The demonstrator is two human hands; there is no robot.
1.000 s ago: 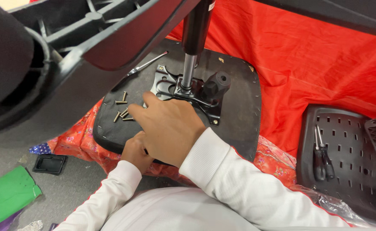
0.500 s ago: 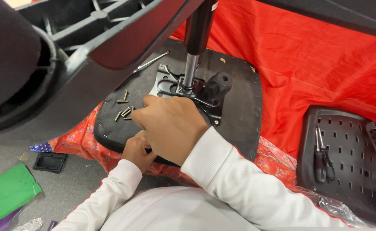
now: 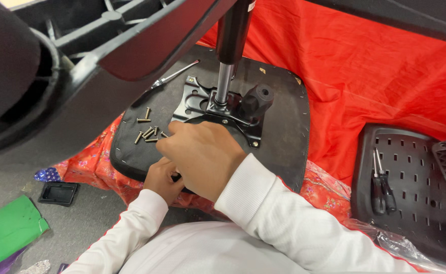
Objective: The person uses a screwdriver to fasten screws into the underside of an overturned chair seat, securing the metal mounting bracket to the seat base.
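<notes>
Resting: my right hand (image 3: 202, 157) lies curled on the seat base (image 3: 284, 137), near its front edge
Left hand (image 3: 164, 177): fingers bent at that edge; grip unclear
Screws (image 3: 147, 133): loose, left edge
Metal plate (image 3: 202, 104): centre

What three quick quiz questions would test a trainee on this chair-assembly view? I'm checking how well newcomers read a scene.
1. True or false: the loose screws lie on the red cloth.
2. Which hand lies closer to the metal mounting plate? A) right hand B) left hand
3. Where do the two screwdrivers rest?

Key
1. False: they lie on the black seat underside, left of the plate.
2. A: its fingers reach the plate's near edge, while the left hand sits lower at the seat's rim.
3. On the perforated black plastic panel at the right.
</notes>
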